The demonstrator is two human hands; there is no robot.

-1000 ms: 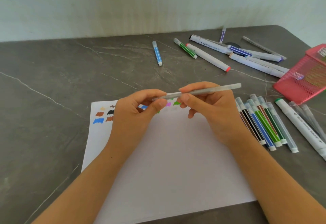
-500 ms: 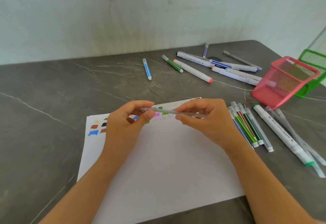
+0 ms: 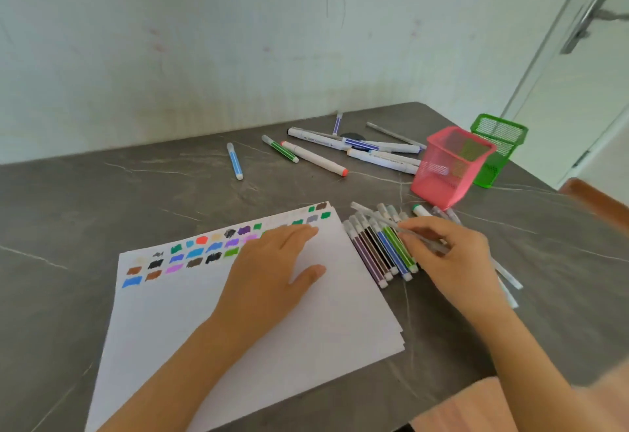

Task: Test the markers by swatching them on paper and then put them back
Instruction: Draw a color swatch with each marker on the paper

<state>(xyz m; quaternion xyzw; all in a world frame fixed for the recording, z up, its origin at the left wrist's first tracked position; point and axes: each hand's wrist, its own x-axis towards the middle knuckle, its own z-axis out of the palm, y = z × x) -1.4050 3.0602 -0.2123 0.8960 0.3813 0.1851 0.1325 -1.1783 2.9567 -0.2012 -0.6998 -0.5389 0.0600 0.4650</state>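
A white paper sheet (image 3: 258,339) lies on the dark table, with rows of colour swatches (image 3: 190,254) along its far edge. My left hand (image 3: 272,271) rests flat on the paper, fingers straight. My right hand (image 3: 446,258) holds a thin clear grey pen (image 3: 377,218) over a row of several thin markers (image 3: 381,251) lying just right of the paper. The pen slants from upper left into my curled fingers.
A pink mesh cup (image 3: 449,166) and a green mesh cup (image 3: 497,149) stand at the right. Several markers (image 3: 354,149) lie scattered at the back, a blue one (image 3: 235,161) apart. More pens (image 3: 507,278) lie under my right hand. A wall stands behind.
My left hand let go of the grey pen and dropped flat onto the paper. My right hand carried the pen right, over the marker row. The view lifted and turned right.
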